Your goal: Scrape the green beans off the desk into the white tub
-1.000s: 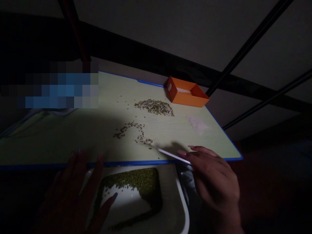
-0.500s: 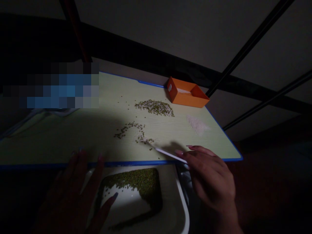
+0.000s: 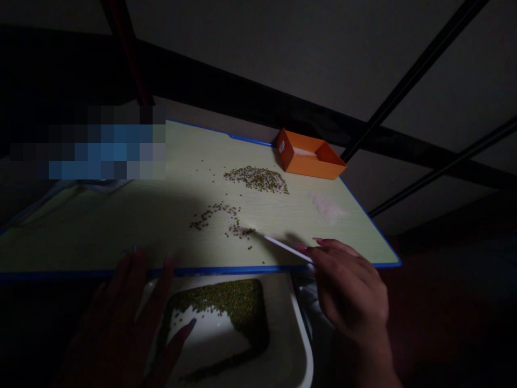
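Note:
My right hand [image 3: 351,285] pinches a slim white-handled brush [image 3: 287,249] above the front part of the pale table [image 3: 153,215]. Its faint, blurred tip is at a loose scatter of green beans [image 3: 242,231] mixed with some white grains. My left hand [image 3: 125,312], dark in shadow, has its fingers spread at the table's blue front edge. The thumb of that hand reaches over a white tray [image 3: 297,323], where green beans [image 3: 242,302] lie heaped along the sides and part of the white bottom shows.
Farther back on the table lies a larger pile of green beans and white grains [image 3: 258,178]. An orange open box [image 3: 311,161] with white contents stands at the back right, and a small white grain heap [image 3: 327,207] lies in front of it. The back left is pixelated.
My right hand and the brush have shifted slightly up and to the right, with the brush tip drawn back a little. The left hand stays almost where it was.

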Action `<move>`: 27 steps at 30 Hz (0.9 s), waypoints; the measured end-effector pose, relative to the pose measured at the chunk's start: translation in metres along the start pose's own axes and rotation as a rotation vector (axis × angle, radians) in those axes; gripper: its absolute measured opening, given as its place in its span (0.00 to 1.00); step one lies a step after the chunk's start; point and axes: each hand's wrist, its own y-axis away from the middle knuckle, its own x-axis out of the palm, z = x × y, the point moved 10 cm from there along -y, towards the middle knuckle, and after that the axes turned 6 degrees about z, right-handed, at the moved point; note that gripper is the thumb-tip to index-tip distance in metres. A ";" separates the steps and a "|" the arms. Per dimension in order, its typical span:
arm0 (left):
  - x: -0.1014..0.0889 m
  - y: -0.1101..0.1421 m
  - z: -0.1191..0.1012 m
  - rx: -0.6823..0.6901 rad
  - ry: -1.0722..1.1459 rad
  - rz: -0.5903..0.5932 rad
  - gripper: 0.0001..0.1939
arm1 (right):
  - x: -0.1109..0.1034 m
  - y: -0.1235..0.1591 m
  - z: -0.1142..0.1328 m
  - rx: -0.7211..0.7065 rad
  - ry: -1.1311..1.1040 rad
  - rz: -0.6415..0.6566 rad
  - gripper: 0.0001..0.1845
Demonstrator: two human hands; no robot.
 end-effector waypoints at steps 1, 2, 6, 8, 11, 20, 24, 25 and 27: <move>0.000 -0.001 0.000 -0.004 0.007 -0.004 0.38 | 0.000 0.000 0.001 -0.009 -0.007 0.007 0.21; -0.001 -0.001 0.000 -0.005 0.018 -0.009 0.38 | 0.001 0.000 0.003 -0.011 -0.017 0.022 0.22; -0.002 -0.002 -0.001 0.000 0.019 -0.021 0.38 | 0.000 0.001 0.003 0.035 -0.053 0.035 0.24; -0.003 -0.001 -0.002 0.000 0.003 -0.018 0.38 | -0.002 0.002 0.002 0.057 -0.059 0.016 0.23; -0.002 0.000 -0.003 -0.003 -0.004 -0.008 0.37 | 0.000 0.001 0.003 0.012 -0.093 0.034 0.22; -0.002 -0.002 -0.001 -0.006 0.022 -0.040 0.37 | -0.004 0.003 0.007 0.028 -0.082 -0.005 0.21; -0.002 -0.001 0.000 -0.006 0.027 -0.026 0.37 | -0.007 0.005 0.008 0.002 -0.138 -0.025 0.21; -0.002 -0.001 0.000 -0.005 0.030 -0.022 0.37 | -0.006 0.005 0.007 0.004 -0.144 -0.018 0.20; -0.002 -0.001 0.000 -0.007 0.038 -0.025 0.37 | -0.004 0.005 0.005 0.000 -0.130 0.000 0.20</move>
